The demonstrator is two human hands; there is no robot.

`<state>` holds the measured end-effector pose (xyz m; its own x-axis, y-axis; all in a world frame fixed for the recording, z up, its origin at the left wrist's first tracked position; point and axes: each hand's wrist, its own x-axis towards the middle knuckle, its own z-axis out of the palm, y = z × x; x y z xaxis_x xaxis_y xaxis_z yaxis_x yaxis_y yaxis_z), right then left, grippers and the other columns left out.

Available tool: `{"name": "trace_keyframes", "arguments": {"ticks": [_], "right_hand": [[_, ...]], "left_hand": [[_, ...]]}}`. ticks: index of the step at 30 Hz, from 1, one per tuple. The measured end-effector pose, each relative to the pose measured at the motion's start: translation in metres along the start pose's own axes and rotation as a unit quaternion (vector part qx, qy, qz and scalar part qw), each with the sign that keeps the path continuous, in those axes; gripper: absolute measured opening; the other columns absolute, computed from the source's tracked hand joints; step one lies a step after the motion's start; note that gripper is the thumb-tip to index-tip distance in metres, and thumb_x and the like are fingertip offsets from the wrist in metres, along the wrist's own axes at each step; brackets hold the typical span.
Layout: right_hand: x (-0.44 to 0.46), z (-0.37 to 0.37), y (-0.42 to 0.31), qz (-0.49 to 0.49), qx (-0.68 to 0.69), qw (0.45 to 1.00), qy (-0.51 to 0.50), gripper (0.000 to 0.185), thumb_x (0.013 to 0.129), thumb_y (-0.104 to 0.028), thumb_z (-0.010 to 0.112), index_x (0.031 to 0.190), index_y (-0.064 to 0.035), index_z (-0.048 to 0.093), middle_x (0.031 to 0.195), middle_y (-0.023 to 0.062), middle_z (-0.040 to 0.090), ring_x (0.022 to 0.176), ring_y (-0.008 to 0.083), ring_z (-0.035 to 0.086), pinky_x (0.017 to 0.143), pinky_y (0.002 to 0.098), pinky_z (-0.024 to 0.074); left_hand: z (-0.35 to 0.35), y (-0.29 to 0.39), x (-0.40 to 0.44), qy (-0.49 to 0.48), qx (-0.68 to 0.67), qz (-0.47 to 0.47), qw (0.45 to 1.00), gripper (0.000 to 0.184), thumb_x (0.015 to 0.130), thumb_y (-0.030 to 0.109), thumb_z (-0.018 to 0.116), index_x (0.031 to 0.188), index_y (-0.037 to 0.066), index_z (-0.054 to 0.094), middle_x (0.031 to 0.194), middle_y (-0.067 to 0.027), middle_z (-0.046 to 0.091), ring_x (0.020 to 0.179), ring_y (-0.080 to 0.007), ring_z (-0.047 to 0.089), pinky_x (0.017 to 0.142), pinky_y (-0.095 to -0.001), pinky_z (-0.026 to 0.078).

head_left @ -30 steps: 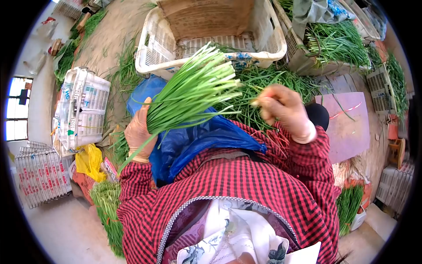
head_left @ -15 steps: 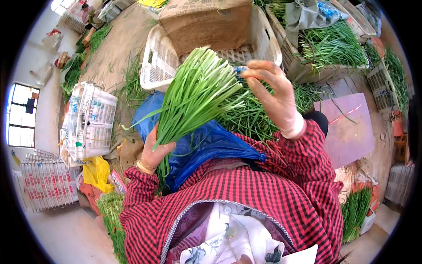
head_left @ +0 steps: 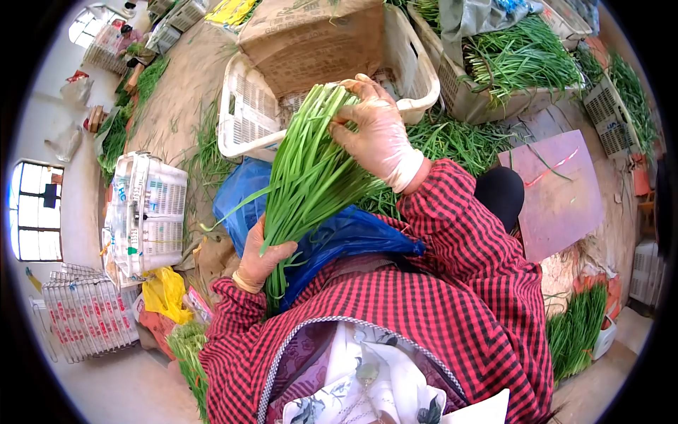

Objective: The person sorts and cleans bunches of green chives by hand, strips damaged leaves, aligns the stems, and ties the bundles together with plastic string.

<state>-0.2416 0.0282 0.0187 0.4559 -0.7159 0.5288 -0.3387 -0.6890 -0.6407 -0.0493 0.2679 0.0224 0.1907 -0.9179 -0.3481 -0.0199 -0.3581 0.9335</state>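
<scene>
A bunch of garlic chives (head_left: 307,166) is held up in front of me, its pale cut ends at the top and the green leaves running down. My left hand (head_left: 263,256), in a thin glove, is wrapped round the leafy lower part. At the upper right, my gloved right hand (head_left: 378,131) has its curled fingers on the stems just below the cut ends; its palm side is hidden. Blue plastic sheeting (head_left: 236,191) covers my lap under the bunch. Loose chives (head_left: 452,145) lie in a heap beyond my right wrist.
A white plastic crate (head_left: 247,106) with a brown cardboard lining (head_left: 311,49) stands ahead. Another crate with chives (head_left: 522,60) is at the back right. A pinkish board (head_left: 558,194) lies to the right. White crates (head_left: 152,212) and a yellow bag (head_left: 166,293) are on the left.
My right hand has moved left from beside the bunch onto its upper stems, and its fingers have closed there. The left hand keeps its hold; the view has shifted slightly.
</scene>
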Motion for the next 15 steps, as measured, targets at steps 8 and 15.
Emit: {"name": "trace_keyframes", "arguments": {"ticks": [8,15], "right_hand": [[-0.004,-0.063,0.100,0.060,-0.194,0.979,-0.001,0.016,0.077,-0.004,0.076,0.091,-0.0077,0.070,0.103,0.0119,0.068,0.103,0.0260,0.065,0.087,0.0397,0.0526],[0.000,-0.049,-0.003,-0.082,-0.038,0.996,0.020,0.023,0.076,-0.022,0.083,0.093,-0.0121,0.073,0.136,0.0144,0.055,0.135,0.0340,0.044,0.112,0.0470,0.0333]], "left_hand": [[-0.007,-0.004,-0.007,0.011,0.026,0.008,1.000,0.064,0.078,0.009,0.073,0.137,0.000,0.049,0.118,-0.0035,0.065,0.102,-0.0117,0.060,0.093,-0.0280,0.048],[0.002,0.000,0.001,0.026,0.169,0.041,0.984,0.066,0.078,0.004,0.066,0.141,-0.002,0.047,0.116,-0.0030,0.066,0.101,-0.0093,0.059,0.091,-0.0262,0.048]]}}
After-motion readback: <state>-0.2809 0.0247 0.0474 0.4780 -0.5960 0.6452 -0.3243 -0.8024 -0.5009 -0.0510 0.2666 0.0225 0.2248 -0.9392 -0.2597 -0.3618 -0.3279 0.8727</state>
